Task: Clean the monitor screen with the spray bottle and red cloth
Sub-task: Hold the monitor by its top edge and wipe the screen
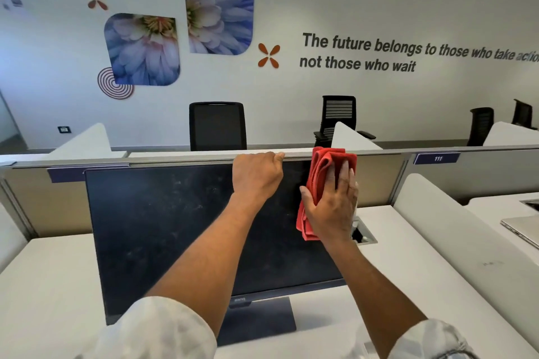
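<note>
A black monitor point(163, 230) stands on the white desk, its dark screen dusty and smeared. My left hand point(256, 174) grips the monitor's top edge near the middle, fingers curled over it. My right hand point(332, 207) presses a folded red cloth point(319, 172) flat against the screen's upper right corner. The cloth sticks out above and below my palm. No spray bottle can be made out; a pale object shows just behind my right hand, too hidden to identify.
The monitor's stand point(256, 320) rests on the white desk point(52, 285). A cable hatch point(364, 236) sits in the desk right of the screen. A partition point(379, 177) runs behind it, with black chairs point(217, 125) beyond. A closed laptop point(522, 230) lies on the right desk.
</note>
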Motion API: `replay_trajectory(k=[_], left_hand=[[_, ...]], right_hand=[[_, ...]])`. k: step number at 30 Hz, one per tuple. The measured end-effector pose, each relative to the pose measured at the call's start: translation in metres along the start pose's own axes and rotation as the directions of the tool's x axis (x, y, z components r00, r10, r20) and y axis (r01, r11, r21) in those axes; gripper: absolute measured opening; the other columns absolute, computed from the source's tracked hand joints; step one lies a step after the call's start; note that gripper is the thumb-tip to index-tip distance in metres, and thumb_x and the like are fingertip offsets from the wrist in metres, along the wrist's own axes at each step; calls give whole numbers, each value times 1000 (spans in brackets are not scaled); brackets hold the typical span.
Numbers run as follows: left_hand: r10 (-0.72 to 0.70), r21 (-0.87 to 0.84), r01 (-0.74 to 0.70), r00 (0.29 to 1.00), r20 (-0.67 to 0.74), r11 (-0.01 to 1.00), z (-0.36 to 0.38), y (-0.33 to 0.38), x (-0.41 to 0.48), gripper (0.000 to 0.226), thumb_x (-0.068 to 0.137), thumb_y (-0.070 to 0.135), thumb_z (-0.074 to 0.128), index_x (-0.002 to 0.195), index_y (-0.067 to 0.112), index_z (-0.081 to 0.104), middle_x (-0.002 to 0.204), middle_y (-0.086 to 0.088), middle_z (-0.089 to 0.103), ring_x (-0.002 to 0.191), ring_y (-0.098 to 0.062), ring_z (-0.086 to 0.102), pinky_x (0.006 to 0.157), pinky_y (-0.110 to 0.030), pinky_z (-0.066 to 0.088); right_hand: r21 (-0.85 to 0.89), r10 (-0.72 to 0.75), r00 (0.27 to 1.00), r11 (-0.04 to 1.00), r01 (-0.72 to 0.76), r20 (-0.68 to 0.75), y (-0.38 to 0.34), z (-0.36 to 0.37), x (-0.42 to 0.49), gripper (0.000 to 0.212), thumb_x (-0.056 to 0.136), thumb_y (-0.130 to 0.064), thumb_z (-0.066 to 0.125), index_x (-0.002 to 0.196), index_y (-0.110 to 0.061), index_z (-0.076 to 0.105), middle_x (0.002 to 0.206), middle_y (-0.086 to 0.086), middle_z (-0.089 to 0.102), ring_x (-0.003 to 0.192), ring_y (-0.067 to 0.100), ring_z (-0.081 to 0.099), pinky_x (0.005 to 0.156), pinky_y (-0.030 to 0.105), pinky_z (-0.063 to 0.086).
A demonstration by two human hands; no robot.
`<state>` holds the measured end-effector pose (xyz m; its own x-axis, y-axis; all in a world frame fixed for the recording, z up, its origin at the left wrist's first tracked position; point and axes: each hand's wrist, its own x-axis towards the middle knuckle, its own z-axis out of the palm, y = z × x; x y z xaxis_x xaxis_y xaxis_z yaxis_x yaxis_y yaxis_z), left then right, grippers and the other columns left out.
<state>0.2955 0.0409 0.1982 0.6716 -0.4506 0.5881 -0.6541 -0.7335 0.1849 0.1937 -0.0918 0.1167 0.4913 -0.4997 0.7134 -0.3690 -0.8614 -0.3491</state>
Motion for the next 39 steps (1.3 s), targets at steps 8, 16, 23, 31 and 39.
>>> replay_trajectory(k=[8, 16, 23, 31, 39], left_hand=[[-33, -84, 33, 999, -7, 996, -1, 0, 3, 64, 101, 46, 22, 64, 15, 65, 65, -4, 68, 69, -27, 61, 73, -38, 38], [-47, -174, 53, 998, 37, 983, -4, 0, 0, 76, 97, 61, 14, 52, 16, 56, 48, 3, 53, 55, -19, 53, 71, -39, 40], [-35, -158, 37, 999, 15, 987, -2, 2, -2, 70, 97, 62, 17, 45, 20, 40, 43, 5, 46, 50, -15, 47, 74, -39, 37], [-34, -131, 38, 999, 33, 991, 1, 2, 0, 68, 98, 59, 20, 52, 19, 50, 50, 5, 51, 61, -21, 55, 86, -40, 37], [-13, -145, 15, 1000, 12, 989, -2, -2, -2, 64, 99, 57, 18, 54, 23, 47, 54, 7, 53, 63, -18, 55, 84, -41, 34]], right_hand=[[146, -207, 978, 968, 203, 13, -46, 32, -8, 74, 100, -50, 31, 154, -5, 8, 163, 14, 1, 151, 34, -1, 122, 51, 7], [51, -398, 916, 915, 400, -50, -11, 33, 7, 66, 99, -38, 42, 153, -9, 19, 162, 12, 15, 150, 32, 11, 121, 50, 18], [196, 108, 993, 976, -97, -47, 48, 9, 43, 68, 97, -41, 36, 155, -12, 16, 162, 13, 16, 150, 29, 14, 121, 47, 18], [134, -77, 997, 988, 78, -13, 7, 28, -5, 67, 99, -44, 33, 153, -10, 15, 161, 18, 11, 149, 37, 10, 121, 50, 13], [43, -491, 865, 871, 489, 107, -16, 65, -82, 69, 98, -51, 43, 155, -22, 18, 164, 5, 10, 151, 30, 12, 121, 50, 17]])
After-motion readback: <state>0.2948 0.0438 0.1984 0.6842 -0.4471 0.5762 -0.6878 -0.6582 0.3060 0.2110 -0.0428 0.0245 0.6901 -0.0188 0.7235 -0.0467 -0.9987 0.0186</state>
